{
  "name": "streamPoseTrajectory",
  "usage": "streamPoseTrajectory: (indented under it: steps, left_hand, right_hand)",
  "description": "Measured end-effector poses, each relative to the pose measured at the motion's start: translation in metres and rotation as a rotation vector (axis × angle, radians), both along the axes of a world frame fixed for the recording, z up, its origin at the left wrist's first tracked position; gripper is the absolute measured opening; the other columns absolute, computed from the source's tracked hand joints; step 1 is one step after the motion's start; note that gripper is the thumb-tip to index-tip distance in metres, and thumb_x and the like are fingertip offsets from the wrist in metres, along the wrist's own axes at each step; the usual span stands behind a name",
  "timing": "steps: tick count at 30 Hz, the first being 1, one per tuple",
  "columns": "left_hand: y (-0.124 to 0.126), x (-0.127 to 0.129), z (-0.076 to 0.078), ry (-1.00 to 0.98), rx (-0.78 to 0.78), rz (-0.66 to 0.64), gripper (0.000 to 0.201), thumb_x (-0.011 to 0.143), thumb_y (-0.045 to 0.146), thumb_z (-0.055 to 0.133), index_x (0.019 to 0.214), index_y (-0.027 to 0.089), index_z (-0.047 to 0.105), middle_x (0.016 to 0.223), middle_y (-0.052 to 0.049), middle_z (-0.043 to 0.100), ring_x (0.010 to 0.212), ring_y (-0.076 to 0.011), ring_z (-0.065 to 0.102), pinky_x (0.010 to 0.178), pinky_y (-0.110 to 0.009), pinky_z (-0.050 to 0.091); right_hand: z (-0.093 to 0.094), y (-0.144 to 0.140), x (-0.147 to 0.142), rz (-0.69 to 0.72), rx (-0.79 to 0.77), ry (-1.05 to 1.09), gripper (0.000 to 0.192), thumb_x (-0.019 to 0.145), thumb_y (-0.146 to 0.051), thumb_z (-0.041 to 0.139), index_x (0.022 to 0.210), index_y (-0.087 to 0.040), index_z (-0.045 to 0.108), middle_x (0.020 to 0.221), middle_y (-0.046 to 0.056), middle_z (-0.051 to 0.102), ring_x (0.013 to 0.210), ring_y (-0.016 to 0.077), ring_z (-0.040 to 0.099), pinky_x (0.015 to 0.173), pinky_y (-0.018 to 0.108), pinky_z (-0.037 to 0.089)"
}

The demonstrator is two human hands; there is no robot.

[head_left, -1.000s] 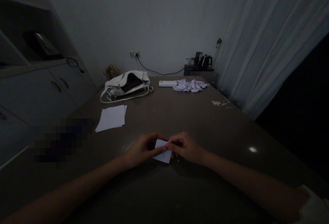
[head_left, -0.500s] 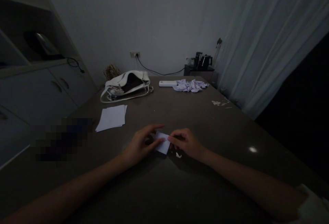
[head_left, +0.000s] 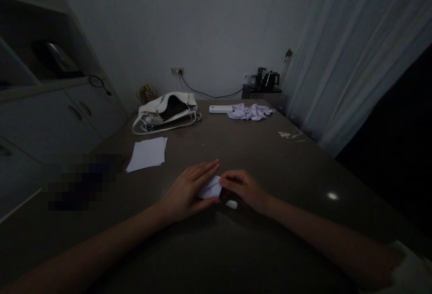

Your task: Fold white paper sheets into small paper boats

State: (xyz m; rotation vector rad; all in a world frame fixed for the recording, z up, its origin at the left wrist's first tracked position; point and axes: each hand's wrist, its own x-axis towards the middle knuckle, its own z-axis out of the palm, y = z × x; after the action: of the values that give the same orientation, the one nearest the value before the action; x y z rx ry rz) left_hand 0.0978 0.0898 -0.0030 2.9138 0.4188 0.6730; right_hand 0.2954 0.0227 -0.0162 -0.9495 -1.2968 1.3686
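Observation:
A small piece of folded white paper (head_left: pixel 211 188) is between my hands at the middle of the table. My left hand (head_left: pixel 187 191) holds it from the left, long fingers stretched along its far side and thumb along its near edge. My right hand (head_left: pixel 245 189) pinches its right corner between thumb and forefinger, the other fingers curled. Just below the right fingers shows a small white patch (head_left: pixel 231 204); whether it is a scrap or a reflection I cannot tell. Part of the paper is hidden under the left hand.
A stack of white paper sheets (head_left: pixel 147 153) lies left of my hands. Behind it sits a white handbag (head_left: pixel 168 109). At the table's far end are a white box-like object (head_left: pixel 220 109) and a pile of folded papers (head_left: pixel 251 112). Pale scraps (head_left: pixel 286 135) lie toward the right edge.
My left fingers have come down and straightened along the paper, and the left thumb has moved from its top to its near edge. The right hand keeps its pinch.

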Motion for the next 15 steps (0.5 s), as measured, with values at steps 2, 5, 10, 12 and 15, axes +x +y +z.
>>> streamPoseTrajectory:
  steps: [2,5,10,12,15]
  left_hand:
    - [0.000,0.000,0.001,0.002,-0.011,-0.003,0.076,0.089,0.046,0.057,0.149,0.022,0.017,0.151,-0.013,0.033,0.134,-0.0277,0.036,0.106,-0.046,0.036]
    - [0.000,0.000,0.001,0.020,-0.032,-0.012,0.076,0.089,0.047,0.056,0.149,0.023,0.015,0.152,-0.013,0.031,0.135,-0.0281,0.035,0.107,-0.046,0.035]
    - [-0.001,0.001,-0.002,0.040,-0.063,-0.016,0.076,0.090,0.045,0.055,0.150,0.023,0.014,0.152,-0.013,0.032,0.134,-0.0287,0.036,0.105,-0.047,0.037]
    - [0.000,0.001,-0.005,0.037,-0.073,0.001,0.076,0.091,0.043,0.054,0.150,0.023,0.012,0.149,-0.015,0.036,0.132,-0.0289,0.039,0.104,-0.047,0.038]
    - [0.001,0.001,-0.010,0.029,-0.102,0.018,0.074,0.092,0.040,0.054,0.150,0.023,0.011,0.143,-0.016,0.043,0.128,-0.0288,0.044,0.102,-0.048,0.040]
  right_hand:
    - [-0.001,-0.001,-0.001,0.021,-0.050,0.059,0.028,0.079,-0.041,0.067,0.077,-0.014,0.061,0.070,0.000,0.061,0.063,0.0103,0.059,0.063,0.024,0.047]
    - [-0.002,-0.003,-0.002,0.064,-0.133,0.189,0.026,0.079,-0.037,0.069,0.085,-0.016,0.055,0.077,0.001,0.063,0.070,0.0114,0.063,0.069,0.025,0.050]
    - [-0.002,-0.004,-0.002,0.106,-0.196,0.309,0.036,0.078,-0.028,0.071,0.104,-0.020,0.047,0.086,0.001,0.064,0.080,0.0139,0.066,0.077,0.030,0.052]
    - [-0.002,-0.003,-0.001,0.108,-0.207,0.319,0.042,0.077,-0.026,0.071,0.109,-0.020,0.046,0.090,0.002,0.064,0.083,0.0150,0.066,0.080,0.032,0.052]
    - [-0.004,-0.003,-0.001,0.106,-0.205,0.319,0.046,0.077,-0.026,0.071,0.114,-0.020,0.045,0.092,0.003,0.064,0.086,0.0159,0.066,0.084,0.035,0.051]
